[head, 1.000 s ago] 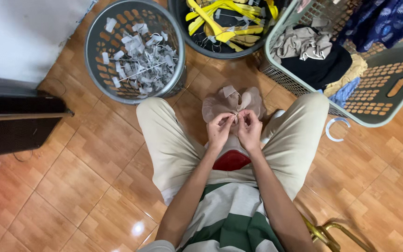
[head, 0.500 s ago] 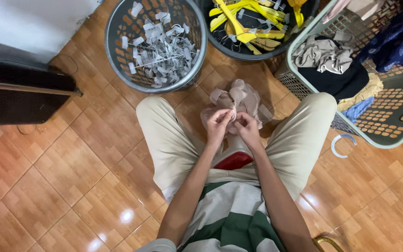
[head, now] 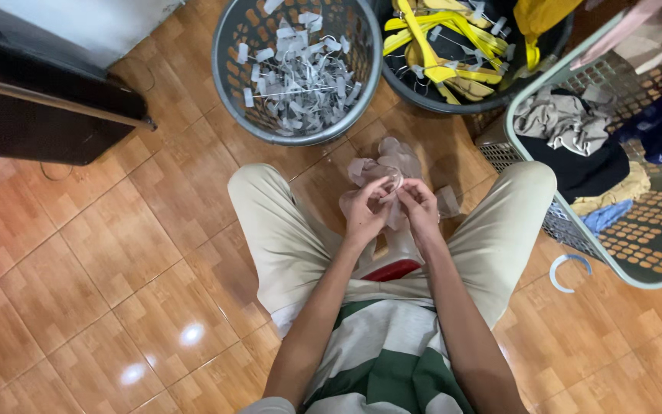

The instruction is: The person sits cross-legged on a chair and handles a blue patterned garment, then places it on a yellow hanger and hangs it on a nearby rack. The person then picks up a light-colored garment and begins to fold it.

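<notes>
1. The thing in hand is a clear plastic bag [head: 381,165], thin, see-through and crumpled, with a pale pinkish tint where the floor shows through it.
2. Its bunched upper part rises above the fingers; a loose flap hangs down past the right wrist, toward the knee on that side.
3. The bag sits in the gap between the person's knees, above the brown tiled floor [head: 93,253], just in front of the lap.
4. The left hand [head: 365,211] pinches the bag's edge with curled fingers, thumb pressed toward the fingertips.
5. The right hand [head: 421,207] grasps the same crumpled part from the other side; the two hands touch each other around the plastic.
6. What exactly the fingertips pick at inside the folds is too small to tell.
7. Beyond the bag, a grey round basket [head: 227,77] holds a heap of small white tags.
8. Beside it, a black tub [head: 423,96] holds yellow hangers.
9. To the right, a pale green laundry basket [head: 653,268] holds folded clothes, close by the right knee.
</notes>
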